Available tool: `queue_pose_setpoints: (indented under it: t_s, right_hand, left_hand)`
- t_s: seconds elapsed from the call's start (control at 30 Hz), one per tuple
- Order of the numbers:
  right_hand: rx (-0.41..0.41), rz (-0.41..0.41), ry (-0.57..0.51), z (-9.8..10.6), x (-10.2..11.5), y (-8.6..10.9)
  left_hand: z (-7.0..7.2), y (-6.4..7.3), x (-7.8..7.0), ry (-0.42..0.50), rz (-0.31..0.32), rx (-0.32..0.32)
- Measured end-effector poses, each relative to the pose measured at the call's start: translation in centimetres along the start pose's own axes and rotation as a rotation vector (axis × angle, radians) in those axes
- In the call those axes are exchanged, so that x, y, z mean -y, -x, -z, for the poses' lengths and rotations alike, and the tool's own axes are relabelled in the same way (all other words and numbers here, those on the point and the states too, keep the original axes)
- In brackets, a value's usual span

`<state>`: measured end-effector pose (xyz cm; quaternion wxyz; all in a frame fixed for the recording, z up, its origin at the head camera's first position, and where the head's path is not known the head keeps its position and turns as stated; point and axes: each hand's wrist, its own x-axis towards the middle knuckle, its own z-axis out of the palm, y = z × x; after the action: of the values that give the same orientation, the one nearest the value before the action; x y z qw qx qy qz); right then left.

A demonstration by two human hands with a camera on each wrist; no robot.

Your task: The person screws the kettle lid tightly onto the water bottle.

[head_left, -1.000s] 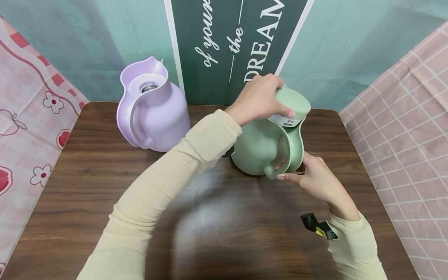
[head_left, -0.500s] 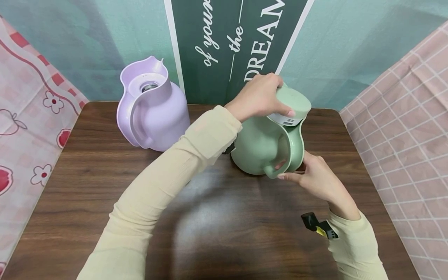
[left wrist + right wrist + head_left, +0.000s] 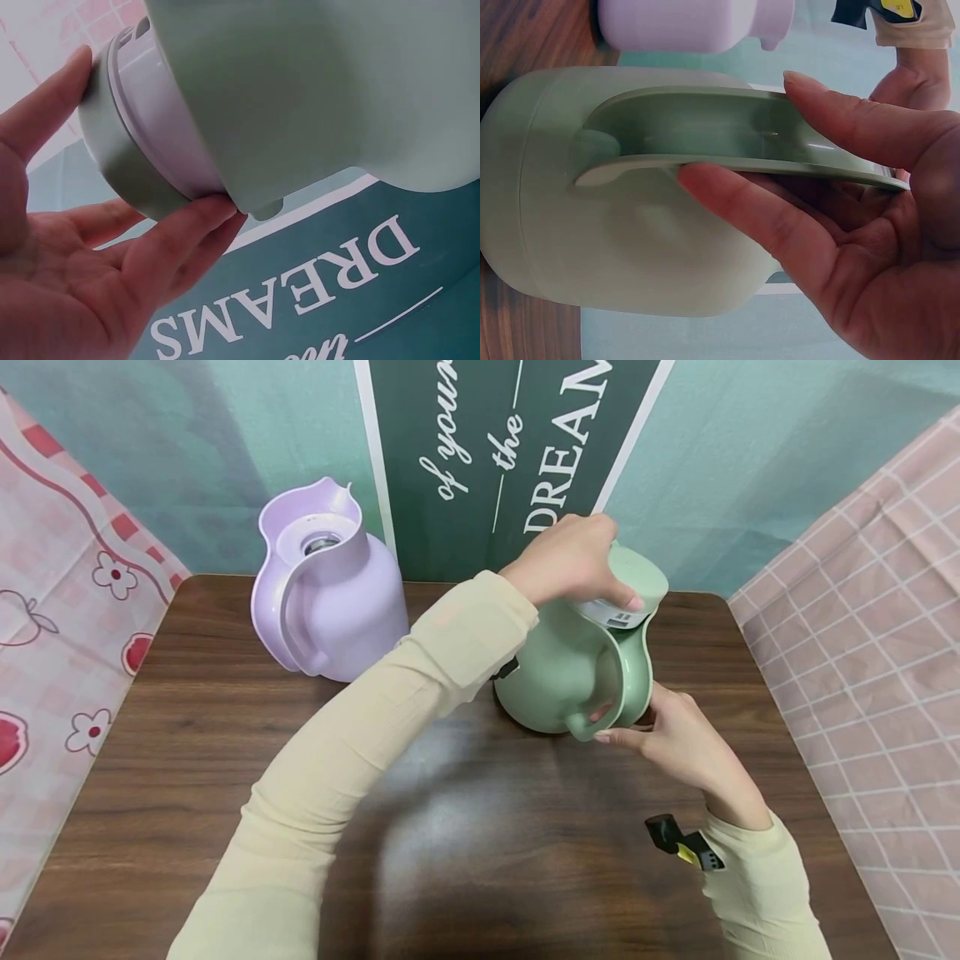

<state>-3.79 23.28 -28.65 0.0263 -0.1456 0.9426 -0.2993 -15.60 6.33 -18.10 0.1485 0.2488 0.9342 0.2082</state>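
A green thermos jug (image 3: 551, 672) stands on the table at the right of centre, its handle side facing me. My left hand (image 3: 570, 564) grips the round green lid (image 3: 637, 578) at the jug's mouth, thumb on the near side and fingers beyond. In the left wrist view the lid's white collar (image 3: 161, 112) shows between its green cap and the jug's rim, so the lid sits partly raised. My right hand (image 3: 686, 739) holds the jug's handle (image 3: 697, 161) between thumb and fingers. Parts of its fingers are hidden behind the handle.
A lilac thermos jug (image 3: 345, 602) stands lidless at the back left, its round mouth showing. The wooden table (image 3: 480, 860) meets a teal backdrop (image 3: 195, 468) behind. Pink patterned cloths hang on the left (image 3: 67, 635) and right (image 3: 877, 677).
My left wrist and forearm have shifted slightly right and up, the fingers still on the lid. The right hand and the green jug have stayed in place.
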Motion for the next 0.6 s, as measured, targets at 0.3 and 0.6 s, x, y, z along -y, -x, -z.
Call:
queue_pose_setpoints:
  t_s: [0.3, 0.6]
  right_hand:
    - [0.002, -0.011, -0.005, 0.1, 0.13, 0.0]
    - [0.001, -0.014, -0.008, 0.09, 0.1, -0.03]
  left_hand:
    - [-0.18, -0.08, 0.08, 0.025, -0.002, -0.02]
    - [-0.51, 0.12, 0.25, 0.064, -0.033, -0.077]
